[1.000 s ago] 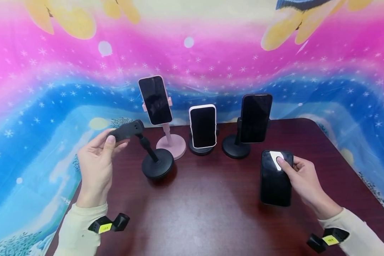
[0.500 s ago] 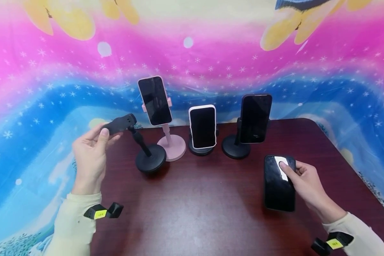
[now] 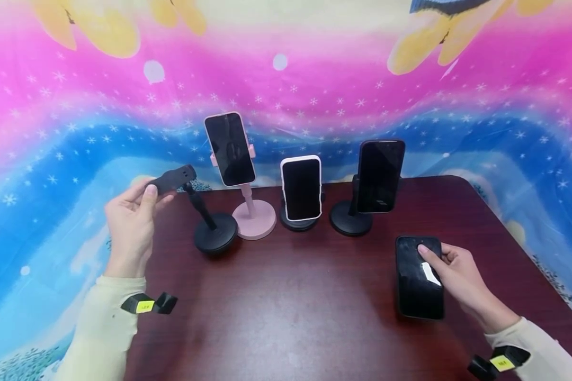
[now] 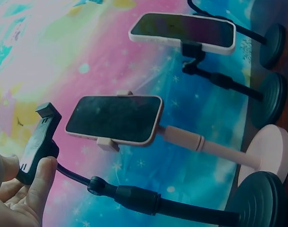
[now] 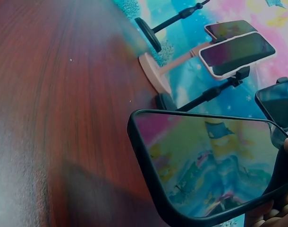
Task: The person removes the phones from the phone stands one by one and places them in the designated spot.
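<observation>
At the left, my left hand (image 3: 132,219) pinches the clamp head (image 3: 170,179) of a black phone stand (image 3: 201,209) between thumb and fingers. No phone sits in that clamp (image 4: 38,142). The stand's round base (image 3: 216,233) is beside the pink stand's base; whether it touches the table I cannot tell. On the right, my right hand (image 3: 462,278) grips a black phone (image 3: 418,296) near its upper edge, thumb on the front and fingers behind. The phone is held over the table, and its glossy screen (image 5: 210,161) reflects the backdrop in the right wrist view.
Along the table's back stand a pink stand (image 3: 253,219) with a pink-edged phone (image 3: 230,149), a black stand with a white-cased phone (image 3: 302,189), and a black stand (image 3: 351,218) with a dark phone (image 3: 381,177). A patterned cloth (image 3: 286,90) hangs behind the dark red table (image 3: 286,312).
My left hand has carried the black stand leftward and slightly back, its base moving toward the pink stand's left side. The right hand has brought the phone a little nearer and rightward.
</observation>
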The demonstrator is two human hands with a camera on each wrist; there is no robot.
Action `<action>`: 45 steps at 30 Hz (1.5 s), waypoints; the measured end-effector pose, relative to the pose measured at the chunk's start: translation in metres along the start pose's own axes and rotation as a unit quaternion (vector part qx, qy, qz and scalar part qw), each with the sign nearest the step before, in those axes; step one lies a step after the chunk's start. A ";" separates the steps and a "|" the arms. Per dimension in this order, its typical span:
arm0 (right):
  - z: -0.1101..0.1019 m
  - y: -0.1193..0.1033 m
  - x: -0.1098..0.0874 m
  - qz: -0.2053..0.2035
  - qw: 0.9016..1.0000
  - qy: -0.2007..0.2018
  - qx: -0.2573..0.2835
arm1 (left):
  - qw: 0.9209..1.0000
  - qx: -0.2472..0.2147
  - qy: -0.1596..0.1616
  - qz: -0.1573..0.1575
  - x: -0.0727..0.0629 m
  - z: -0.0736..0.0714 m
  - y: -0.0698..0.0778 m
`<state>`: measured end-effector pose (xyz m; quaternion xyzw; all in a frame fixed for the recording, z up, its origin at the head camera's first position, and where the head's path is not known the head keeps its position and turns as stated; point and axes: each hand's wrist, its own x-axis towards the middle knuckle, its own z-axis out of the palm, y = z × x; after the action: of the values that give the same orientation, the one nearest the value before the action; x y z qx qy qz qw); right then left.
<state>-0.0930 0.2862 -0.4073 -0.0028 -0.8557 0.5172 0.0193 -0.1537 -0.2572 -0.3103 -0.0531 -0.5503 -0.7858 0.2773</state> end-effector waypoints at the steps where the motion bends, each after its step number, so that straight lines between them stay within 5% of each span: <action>1: -0.001 0.001 0.000 0.000 1.000 0.000 -0.004 | 1.000 0.008 -0.001 -0.001 0.001 0.000 0.000; 22: -0.026 0.026 0.000 0.032 0.995 -0.091 -0.034 | 0.997 0.050 0.033 -0.049 0.043 -0.012 -0.013; 45: -0.055 0.055 0.005 0.103 0.982 -0.140 -0.069 | 0.997 0.049 0.005 -0.066 0.069 -0.030 -0.032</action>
<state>-0.0968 0.3609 -0.4299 -0.0195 -0.8787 0.4513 -0.1542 -0.2209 -0.3025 -0.3219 0.0009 -0.5892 -0.7748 0.2293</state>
